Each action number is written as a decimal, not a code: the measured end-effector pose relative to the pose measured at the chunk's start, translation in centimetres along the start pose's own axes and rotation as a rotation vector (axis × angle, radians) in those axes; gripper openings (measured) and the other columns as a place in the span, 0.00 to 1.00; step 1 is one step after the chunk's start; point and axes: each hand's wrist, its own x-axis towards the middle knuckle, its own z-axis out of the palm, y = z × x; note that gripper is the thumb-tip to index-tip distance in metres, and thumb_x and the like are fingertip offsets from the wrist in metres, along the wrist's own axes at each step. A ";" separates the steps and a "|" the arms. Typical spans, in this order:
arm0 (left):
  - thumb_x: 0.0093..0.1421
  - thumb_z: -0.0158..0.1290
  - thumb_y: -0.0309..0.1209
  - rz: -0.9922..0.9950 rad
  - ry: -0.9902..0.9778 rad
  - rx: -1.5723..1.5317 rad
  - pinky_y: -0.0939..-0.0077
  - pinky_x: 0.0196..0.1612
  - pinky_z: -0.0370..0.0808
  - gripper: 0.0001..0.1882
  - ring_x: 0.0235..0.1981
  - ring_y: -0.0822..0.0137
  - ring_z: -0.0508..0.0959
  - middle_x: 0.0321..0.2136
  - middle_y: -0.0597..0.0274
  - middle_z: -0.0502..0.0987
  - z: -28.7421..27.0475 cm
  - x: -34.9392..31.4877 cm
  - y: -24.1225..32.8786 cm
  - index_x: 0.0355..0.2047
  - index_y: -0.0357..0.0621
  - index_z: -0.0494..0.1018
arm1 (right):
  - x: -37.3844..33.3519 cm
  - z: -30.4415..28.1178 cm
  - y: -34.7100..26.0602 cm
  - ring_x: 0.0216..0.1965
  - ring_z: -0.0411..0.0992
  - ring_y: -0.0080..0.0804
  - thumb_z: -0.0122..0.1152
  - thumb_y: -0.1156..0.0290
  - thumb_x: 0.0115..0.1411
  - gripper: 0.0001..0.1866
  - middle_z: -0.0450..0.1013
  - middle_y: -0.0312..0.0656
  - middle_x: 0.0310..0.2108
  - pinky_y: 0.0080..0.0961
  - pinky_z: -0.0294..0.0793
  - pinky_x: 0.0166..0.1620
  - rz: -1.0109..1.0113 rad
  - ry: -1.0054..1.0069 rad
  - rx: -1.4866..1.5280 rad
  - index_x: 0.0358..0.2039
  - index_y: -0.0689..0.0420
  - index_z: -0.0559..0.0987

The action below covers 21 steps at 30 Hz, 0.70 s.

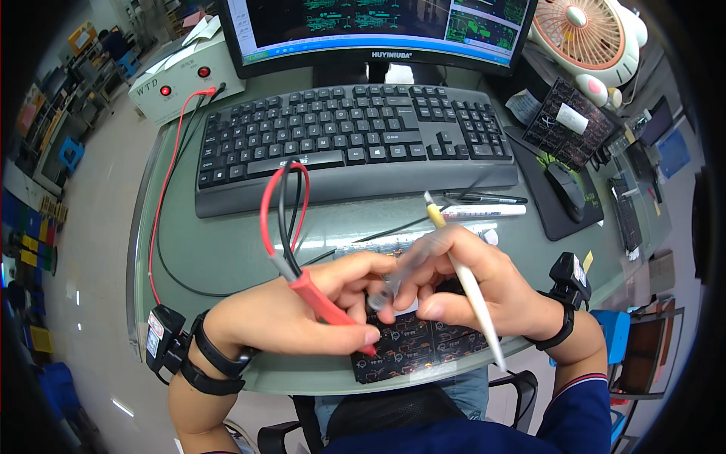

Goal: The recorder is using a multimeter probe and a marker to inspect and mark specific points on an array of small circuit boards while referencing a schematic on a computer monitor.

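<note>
My left hand point(302, 318) is closed round a red test probe point(324, 300), whose tip points down toward the front edge of the desk. Red and black leads loop up from the probe's back end. Across my right hand point(491, 280) lies a slim white-handled tool point(471, 293) with a yellow collar and a small pale tip. Between the fingers of both hands a greyish, see-through slender piece point(408, 270) is smeared by motion; its kind cannot be made out. Beneath the hands lies a black circuit board panel point(401, 354) with copper-coloured traces, partly hidden.
Behind the hands stand a black keyboard point(325, 129) and a monitor point(363, 30). A white power box point(189, 79) with a red lead point(170, 174) is at left. Pens point(484, 198), a mouse point(566, 189), another board point(569, 121) and a fan point(578, 38) are at right.
</note>
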 end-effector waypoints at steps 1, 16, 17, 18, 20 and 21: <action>0.55 0.57 0.22 0.006 0.003 -0.001 0.85 0.32 0.70 0.25 0.31 0.78 0.72 0.42 0.57 0.72 -0.5 -0.1 0.0 0.53 0.37 0.64 | -0.2 0.2 0.0 0.28 0.70 0.19 0.61 0.63 0.61 0.18 0.76 0.39 0.32 0.19 0.71 0.33 0.064 -0.011 0.141 0.46 0.59 0.70; 0.63 0.34 0.39 0.292 0.193 -0.045 0.56 0.48 0.73 0.25 0.36 0.48 0.80 0.23 0.43 0.78 -3.8 0.3 -0.9 0.22 0.32 0.74 | -0.7 0.5 0.3 0.36 0.76 0.39 0.62 0.77 0.55 0.11 0.75 0.45 0.35 0.29 0.75 0.39 -0.162 -0.260 -0.144 0.40 0.62 0.77; 0.63 0.35 0.38 0.246 0.176 -0.014 0.55 0.49 0.72 0.25 0.37 0.47 0.80 0.24 0.43 0.78 -3.6 0.3 -0.9 0.23 0.31 0.74 | -0.8 0.5 0.4 0.36 0.76 0.39 0.62 0.77 0.55 0.11 0.75 0.45 0.35 0.29 0.75 0.39 -0.161 -0.262 -0.145 0.40 0.62 0.77; 0.62 0.36 0.37 0.214 0.170 -0.020 0.55 0.51 0.71 0.24 0.38 0.46 0.80 0.24 0.43 0.79 -3.7 0.3 -1.2 0.24 0.31 0.75 | -0.9 0.6 0.5 0.35 0.77 0.37 0.63 0.77 0.55 0.10 0.76 0.44 0.33 0.27 0.76 0.37 -0.141 -0.248 -0.159 0.39 0.62 0.77; 0.62 0.36 0.37 0.198 0.154 -0.007 0.56 0.53 0.69 0.23 0.38 0.48 0.80 0.24 0.45 0.79 -3.9 0.1 -1.0 0.24 0.32 0.75 | -1.0 1.1 1.1 0.28 0.78 0.31 0.65 0.74 0.55 0.08 0.76 0.39 0.28 0.22 0.75 0.29 -0.135 -0.186 -0.190 0.34 0.60 0.77; 0.63 0.36 0.37 0.183 0.137 0.006 0.57 0.55 0.68 0.23 0.38 0.49 0.80 0.24 0.47 0.79 -3.8 0.1 -0.9 0.24 0.33 0.75 | -1.2 1.2 1.2 0.28 0.78 0.31 0.65 0.74 0.55 0.08 0.76 0.39 0.28 0.22 0.75 0.29 -0.134 -0.189 -0.190 0.34 0.60 0.77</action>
